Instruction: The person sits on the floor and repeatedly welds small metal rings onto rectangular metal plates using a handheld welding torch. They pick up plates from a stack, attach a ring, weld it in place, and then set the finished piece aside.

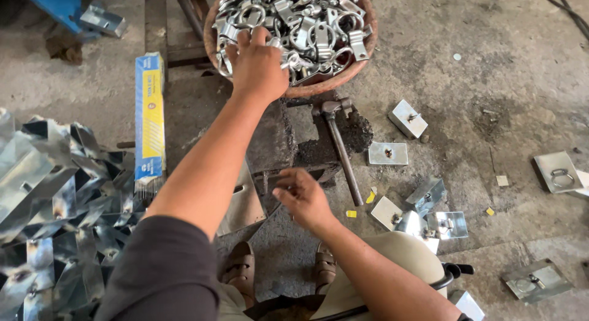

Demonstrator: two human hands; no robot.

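Head view: at top centre I see a round reddish basin (319, 88) filled to the rim with shiny metal clips (307, 23). My left hand (257, 63) reaches into its lower left edge, fingers curled around clips there. My right hand (304, 195), at lower centre, hangs loosely open above a dark metal block (288, 143), grasping nothing. A hammer (340, 146) lies just right of the block. Flat metal plates (388, 153) lie scattered on the floor (491, 81) at right.

Hammer (341, 150) lies before the bowl (331, 83) of metal rings (307, 26).
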